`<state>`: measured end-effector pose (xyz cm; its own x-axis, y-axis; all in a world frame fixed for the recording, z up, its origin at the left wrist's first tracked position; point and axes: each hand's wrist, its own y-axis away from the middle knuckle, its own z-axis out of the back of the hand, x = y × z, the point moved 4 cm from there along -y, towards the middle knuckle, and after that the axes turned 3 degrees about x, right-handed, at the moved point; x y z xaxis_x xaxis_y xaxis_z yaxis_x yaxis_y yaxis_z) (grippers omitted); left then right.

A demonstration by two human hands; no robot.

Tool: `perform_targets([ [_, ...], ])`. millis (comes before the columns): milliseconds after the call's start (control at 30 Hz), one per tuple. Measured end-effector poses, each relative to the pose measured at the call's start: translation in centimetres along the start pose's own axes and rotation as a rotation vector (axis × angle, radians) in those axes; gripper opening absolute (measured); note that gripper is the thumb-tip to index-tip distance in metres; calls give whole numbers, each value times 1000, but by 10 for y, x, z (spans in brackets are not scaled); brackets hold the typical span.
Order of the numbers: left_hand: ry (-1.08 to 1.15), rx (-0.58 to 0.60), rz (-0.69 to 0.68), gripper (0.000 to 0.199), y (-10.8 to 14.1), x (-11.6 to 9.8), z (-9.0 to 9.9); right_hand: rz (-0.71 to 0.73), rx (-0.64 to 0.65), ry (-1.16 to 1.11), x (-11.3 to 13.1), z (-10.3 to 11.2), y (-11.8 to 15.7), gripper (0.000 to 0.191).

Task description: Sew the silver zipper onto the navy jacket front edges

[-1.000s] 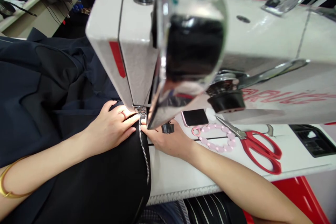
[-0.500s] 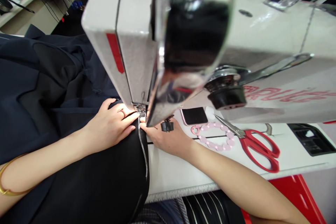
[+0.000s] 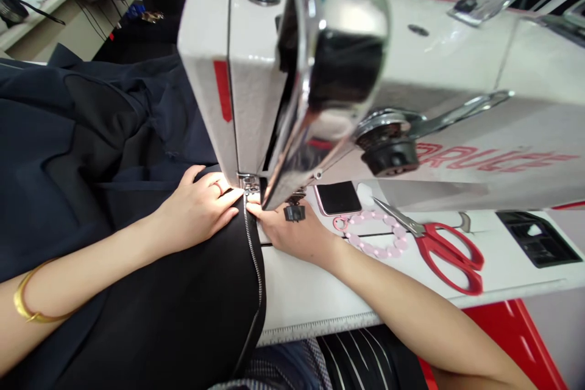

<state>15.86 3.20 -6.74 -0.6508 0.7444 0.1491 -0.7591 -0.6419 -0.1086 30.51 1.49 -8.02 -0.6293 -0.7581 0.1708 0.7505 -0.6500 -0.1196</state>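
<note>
My left hand [image 3: 198, 207] lies on the dark garment cloth [image 3: 183, 311], fingers stretched toward the presser foot [image 3: 249, 184] of a white sewing machine [image 3: 205, 49]. A metal-toothed zipper [image 3: 253, 247] runs along the cloth's right edge and up to the foot. On the other side, my right hand [image 3: 297, 231] has its thumb and fingertip closed at the zipper edge, just in front of the foot. The machine's chrome guard and a small black knob [image 3: 295, 212] hide part of that hand.
Right of my right hand lie a phone [image 3: 339, 198], a pink beaded bracelet [image 3: 377, 234] and red-handled scissors [image 3: 450, 256]. Farther right a black tray [image 3: 539, 237] is set in the white table [image 3: 311, 298]. A ruler strip [image 3: 320, 324] lines the table's front edge.
The view has shifted slightly, so the machine head appears farther right and lower. Both hands keep nearly the same place by the presser foot.
</note>
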Motion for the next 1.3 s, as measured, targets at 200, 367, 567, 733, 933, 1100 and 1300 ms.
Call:
perform_targets([
  [200,28,-42,-40,29,19,-23,15,-143,-37,-258,-11,0,3,19],
  [367,162,-18,-139,26,69,-97,34,-82,-81,-200,-2,-5,0,17],
  [567,168,8,54,26,113,-140,32,-124,-412,-485,21,29,53,18],
  [733,333,-197,220,20,145,-162,26,-263,-477,-711,73,25,139,32],
  [933,444,-217,270,22,175,-189,10,-557,-169,-914,125,-58,163,16],
  [1100,321,-229,352,33,169,-201,3,-565,-215,-1175,139,-77,131,16],
  [1300,182,-375,558,35,159,-207,-5,-644,-235,-1550,160,-71,111,25],
])
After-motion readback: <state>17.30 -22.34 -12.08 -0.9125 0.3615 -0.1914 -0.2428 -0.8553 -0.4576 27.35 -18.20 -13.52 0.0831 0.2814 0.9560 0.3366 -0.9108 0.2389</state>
